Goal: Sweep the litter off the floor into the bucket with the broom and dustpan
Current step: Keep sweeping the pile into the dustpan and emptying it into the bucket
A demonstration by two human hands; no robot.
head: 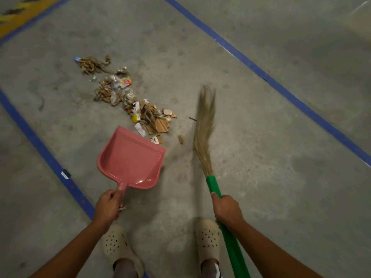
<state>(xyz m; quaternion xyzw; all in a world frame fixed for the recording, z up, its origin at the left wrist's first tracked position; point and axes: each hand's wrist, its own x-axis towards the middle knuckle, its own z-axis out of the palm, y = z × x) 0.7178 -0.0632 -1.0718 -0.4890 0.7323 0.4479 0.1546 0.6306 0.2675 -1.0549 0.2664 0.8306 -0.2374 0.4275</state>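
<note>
A trail of litter (128, 97), dry leaves, cardboard scraps and wrappers, lies on the concrete floor ahead of me. My left hand (107, 204) grips the handle of a pink dustpan (130, 159), whose open mouth faces the near end of the litter. The pan holds nothing. My right hand (227, 210) is closed round the green handle of a grass broom (204, 127). Its blurred bristles hang to the right of the litter, close to a small loose scrap (181, 139). No bucket is in view.
Blue tape lines (261, 71) mark a lane across the grey floor, one on the left (46, 155) and one on the right. A yellow painted patch (22, 15) sits at the far left. My feet in cream perforated clogs (118, 247) stand just behind the dustpan and broom.
</note>
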